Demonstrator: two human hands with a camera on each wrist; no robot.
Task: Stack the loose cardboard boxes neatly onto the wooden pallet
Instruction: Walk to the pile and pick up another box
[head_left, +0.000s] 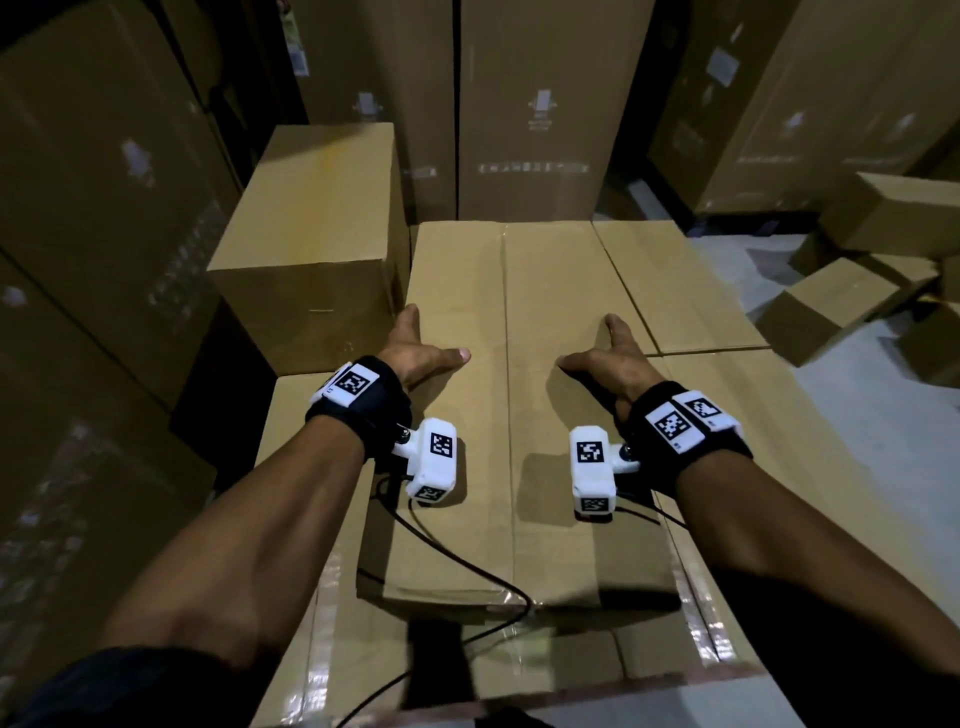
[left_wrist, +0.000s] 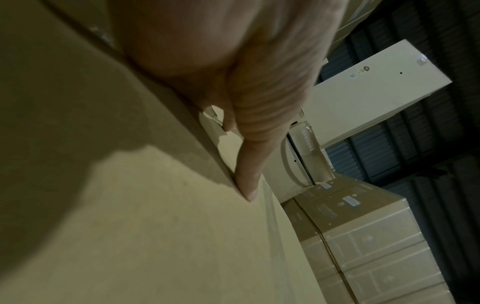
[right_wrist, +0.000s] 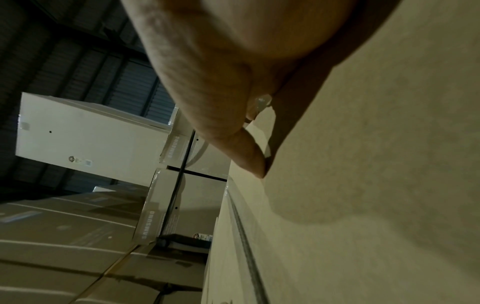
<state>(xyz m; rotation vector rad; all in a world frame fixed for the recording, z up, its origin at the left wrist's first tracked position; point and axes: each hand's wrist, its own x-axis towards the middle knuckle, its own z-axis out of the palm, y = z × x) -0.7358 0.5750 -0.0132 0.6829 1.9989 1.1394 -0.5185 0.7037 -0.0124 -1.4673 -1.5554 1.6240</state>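
A long flat cardboard box (head_left: 519, 322) lies lengthwise in front of me on top of a layer of other boxes (head_left: 727, 519). My left hand (head_left: 415, 348) is at its left edge, with the thumb flat on the top and the straight fingers against the side. My right hand (head_left: 613, 358) mirrors it at the right edge. In the left wrist view the left hand (left_wrist: 259, 123) lies straight along the box (left_wrist: 155, 226). The right wrist view shows the right hand (right_wrist: 221, 102) the same way on the box (right_wrist: 363, 185). The pallet is hidden.
An upright box (head_left: 311, 234) stands close to the left of the long box. More flat boxes (head_left: 691, 291) lie to the right of it. Loose boxes (head_left: 841, 306) lie tumbled on the grey floor (head_left: 883, 467) at the right. Tall cartons (head_left: 540, 104) wall off the back and left.
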